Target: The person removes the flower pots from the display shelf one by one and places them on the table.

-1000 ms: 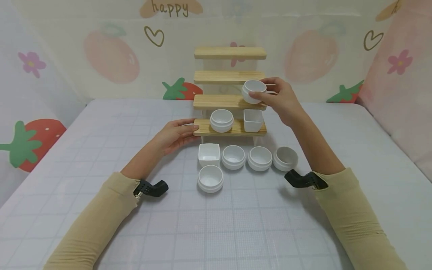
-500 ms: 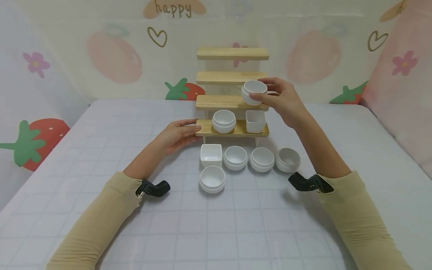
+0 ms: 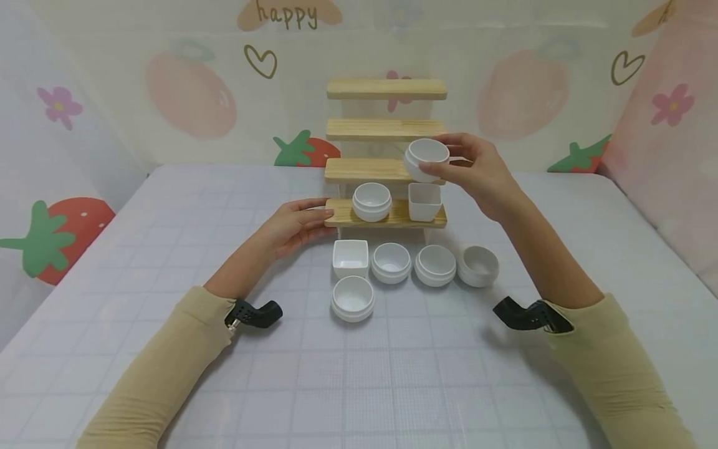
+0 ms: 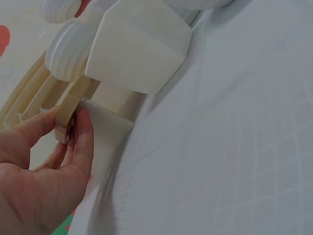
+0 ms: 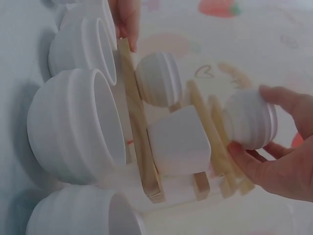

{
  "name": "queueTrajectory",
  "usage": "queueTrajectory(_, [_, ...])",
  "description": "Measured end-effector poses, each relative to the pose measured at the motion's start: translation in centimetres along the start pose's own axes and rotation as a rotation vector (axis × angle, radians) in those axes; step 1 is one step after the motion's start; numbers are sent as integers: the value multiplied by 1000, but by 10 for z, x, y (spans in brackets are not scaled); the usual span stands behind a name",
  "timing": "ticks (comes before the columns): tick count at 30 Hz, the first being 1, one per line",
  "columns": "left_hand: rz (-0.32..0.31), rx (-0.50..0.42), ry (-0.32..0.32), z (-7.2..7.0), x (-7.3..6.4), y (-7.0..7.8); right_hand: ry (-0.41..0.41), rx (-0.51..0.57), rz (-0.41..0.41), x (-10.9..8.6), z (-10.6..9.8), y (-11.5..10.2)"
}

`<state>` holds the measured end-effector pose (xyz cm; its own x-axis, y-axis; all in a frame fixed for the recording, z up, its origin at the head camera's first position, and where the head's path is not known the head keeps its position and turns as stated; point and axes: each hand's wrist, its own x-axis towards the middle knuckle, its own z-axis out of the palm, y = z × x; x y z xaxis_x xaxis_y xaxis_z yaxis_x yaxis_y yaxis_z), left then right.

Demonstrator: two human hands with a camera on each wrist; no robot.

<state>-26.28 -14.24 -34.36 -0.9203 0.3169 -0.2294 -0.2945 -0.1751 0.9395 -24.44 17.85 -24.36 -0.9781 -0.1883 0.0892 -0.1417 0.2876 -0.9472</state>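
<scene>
A tiered stand with pale wooden boards (image 3: 387,88) stands at the back middle. My left hand (image 3: 297,226) pinches the left end of its lowest board (image 4: 66,120) between thumb and fingers. Up at the right end of the second board (image 3: 364,169), my right hand (image 3: 482,178) grips a round white bowl (image 3: 427,160) by its sides, thumb in front. Whether that bowl touches the board is unclear. On the lowest board sit another round white bowl (image 3: 372,202) and, to its right, a square white bowl (image 3: 424,202).
In front of the stand, a square white bowl (image 3: 350,257) and round bowls (image 3: 391,262), (image 3: 435,265), (image 3: 478,266) form a row on the white gridded tablecloth (image 3: 392,386). One more round bowl (image 3: 353,299) stands nearer. A printed backdrop (image 3: 191,93) rises close behind the stand.
My right hand has drawn the round bowl slightly right and down in the head view, and its forearm has shifted right. My left hand keeps its hold on the lowest board.
</scene>
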Motion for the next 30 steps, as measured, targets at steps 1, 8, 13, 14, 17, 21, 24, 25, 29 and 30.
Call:
queueTrajectory(1, [-1, 1, 3, 0, 0, 0, -3, 2, -4, -1, 0, 0])
queueTrajectory(8, [-4, 11, 13, 1, -1, 0, -11, 9, -8, -11, -2, -1])
queueTrajectory(13, [1, 1, 15, 1, 0, 0, -20, -12, -4, -18, 0, -3])
queueTrajectory(14, [2, 1, 16, 1, 0, 0, -22, -12, -5, -19, 0, -4])
queueTrajectory(17, [3, 1, 17, 1, 0, 0, -28, -9, -10, -24, 2, -4])
queueTrajectory(21, [0, 2, 18, 0, 0, 0, -45, -1, -21, -29, 3, -4])
queueTrajectory(24, [-1, 0, 16, 0, 0, 0, -64, 10, -22, -34, 3, -4])
queueTrajectory(25, [-1, -1, 15, 0, 0, 0, -70, 13, -22, -35, 3, -3])
queueTrajectory(29, [1, -8, 15, 0, 0, -1, -82, 30, -26, -40, 4, -2])
queueTrajectory(30, [1, -9, 15, 0, 0, -1, -85, 35, -29, -41, 4, -2])
